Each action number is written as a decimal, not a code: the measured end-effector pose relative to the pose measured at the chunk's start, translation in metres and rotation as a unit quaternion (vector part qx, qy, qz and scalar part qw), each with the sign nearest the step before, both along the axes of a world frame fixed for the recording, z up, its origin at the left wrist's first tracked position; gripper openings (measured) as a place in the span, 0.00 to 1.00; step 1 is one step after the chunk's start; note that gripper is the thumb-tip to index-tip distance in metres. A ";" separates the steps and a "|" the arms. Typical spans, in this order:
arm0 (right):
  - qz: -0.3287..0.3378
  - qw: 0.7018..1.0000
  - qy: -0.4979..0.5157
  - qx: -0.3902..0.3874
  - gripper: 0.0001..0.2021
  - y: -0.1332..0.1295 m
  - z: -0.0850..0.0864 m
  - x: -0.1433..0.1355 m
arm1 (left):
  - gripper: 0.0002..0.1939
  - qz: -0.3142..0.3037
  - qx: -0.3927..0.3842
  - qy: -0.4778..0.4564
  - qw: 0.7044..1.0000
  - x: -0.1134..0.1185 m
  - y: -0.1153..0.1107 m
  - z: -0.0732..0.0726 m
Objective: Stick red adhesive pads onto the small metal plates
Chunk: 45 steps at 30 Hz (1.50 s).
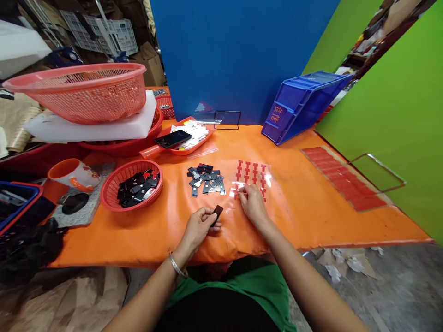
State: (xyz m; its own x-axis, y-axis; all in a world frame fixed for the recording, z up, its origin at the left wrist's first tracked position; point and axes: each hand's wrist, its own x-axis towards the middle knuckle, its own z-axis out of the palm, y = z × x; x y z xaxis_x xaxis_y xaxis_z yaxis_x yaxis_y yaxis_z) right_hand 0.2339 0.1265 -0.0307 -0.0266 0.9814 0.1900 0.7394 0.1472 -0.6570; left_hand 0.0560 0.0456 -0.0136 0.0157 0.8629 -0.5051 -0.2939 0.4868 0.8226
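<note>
Between the thumb and fingers of my left hand is a small black plate, held just above the orange table near its front edge. My right hand has its fingertips pinched together at the lower left part of a clear sheet with rows of red T-shaped stickers. Whatever those fingertips hold is too small to make out. A loose pile of black and metallic plates lies to the left of the sheet, beyond my left hand.
A red basket of black pieces stands left, near a mug. A phone rests on a red scoop of papers. At the right are a blue bin and a red-patterned sheet.
</note>
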 end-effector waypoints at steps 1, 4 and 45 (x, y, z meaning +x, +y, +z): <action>-0.002 1.000 -0.023 -0.014 0.06 0.006 -0.002 0.001 | 0.12 0.003 -0.003 -0.003 1.000 0.003 0.002 0.001; -0.004 0.995 -0.071 -0.066 0.06 0.016 -0.004 -0.001 | 0.07 0.007 -0.011 0.001 1.000 0.009 0.008 0.005; -0.025 0.957 0.285 0.046 0.04 -0.029 -0.001 0.014 | 0.06 -0.042 0.017 0.119 0.992 0.080 0.153 -0.012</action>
State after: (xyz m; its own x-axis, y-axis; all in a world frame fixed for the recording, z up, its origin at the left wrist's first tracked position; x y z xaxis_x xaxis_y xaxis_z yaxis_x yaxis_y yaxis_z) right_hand 0.2475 0.0978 -0.0313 0.1545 0.9570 0.2454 0.2734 0.1973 -0.9414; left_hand 0.1356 0.1990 -0.0259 -0.0275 0.8805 -0.4733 -0.0498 0.4717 0.8804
